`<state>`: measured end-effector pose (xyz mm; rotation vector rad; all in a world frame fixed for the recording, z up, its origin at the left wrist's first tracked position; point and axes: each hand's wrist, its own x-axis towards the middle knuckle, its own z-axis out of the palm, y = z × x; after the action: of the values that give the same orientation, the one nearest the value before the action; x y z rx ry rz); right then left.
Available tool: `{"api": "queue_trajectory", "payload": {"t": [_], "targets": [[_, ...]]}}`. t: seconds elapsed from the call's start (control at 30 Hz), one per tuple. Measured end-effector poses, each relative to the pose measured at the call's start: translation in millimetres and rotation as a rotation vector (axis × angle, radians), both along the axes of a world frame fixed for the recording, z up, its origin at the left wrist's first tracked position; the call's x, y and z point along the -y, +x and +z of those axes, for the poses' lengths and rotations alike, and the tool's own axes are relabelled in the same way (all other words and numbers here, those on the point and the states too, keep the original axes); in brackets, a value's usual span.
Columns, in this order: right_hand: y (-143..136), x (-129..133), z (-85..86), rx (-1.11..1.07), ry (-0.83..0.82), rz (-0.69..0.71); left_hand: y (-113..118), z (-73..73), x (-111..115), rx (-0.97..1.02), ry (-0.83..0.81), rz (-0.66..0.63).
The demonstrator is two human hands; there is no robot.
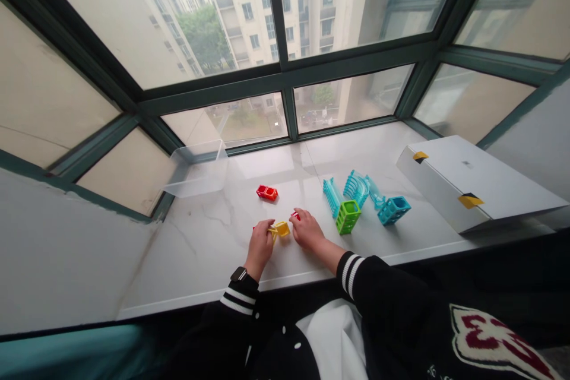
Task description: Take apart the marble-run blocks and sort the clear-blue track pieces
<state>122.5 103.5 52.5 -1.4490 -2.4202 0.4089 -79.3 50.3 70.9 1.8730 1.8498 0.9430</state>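
Note:
Fingers closed, my left hand [260,246] grips a yellow hollow toy block [282,229] just above the white sill; a bit of red shows by its fingertips. My right hand [307,230] pinches a small red piece [294,216], mostly covered by the fingers, just right of the yellow block. Beyond both hands lies a red-orange hollow block [267,192]. To the right of my right hand a green openwork block [348,217] stands upright. Behind it are a straight translucent blue piece [331,196] and a curved ribbed blue piece [357,187]. Farther right sits a blue openwork block [393,210].
A clear plastic bin [200,172] stands at the back left against the window frame. At the right, a large white box [481,184] with yellow-and-black tabs occupies the sill [214,267]. Green-framed windows enclose the back and sides.

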Motion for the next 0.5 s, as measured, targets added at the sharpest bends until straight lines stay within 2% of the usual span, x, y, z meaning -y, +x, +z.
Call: {"api": "queue_trajectory", "payload": {"t": [0.17, 0.5], "targets": [[1, 1, 0.4, -0.015, 0.011, 0.007, 2, 1.1, -9, 0.019, -0.025, 0.092], [2, 0, 2.1, 0.013, -0.001, 0.075, 10, 8.2, -2, 0.043, -0.185, 0.007]]}}
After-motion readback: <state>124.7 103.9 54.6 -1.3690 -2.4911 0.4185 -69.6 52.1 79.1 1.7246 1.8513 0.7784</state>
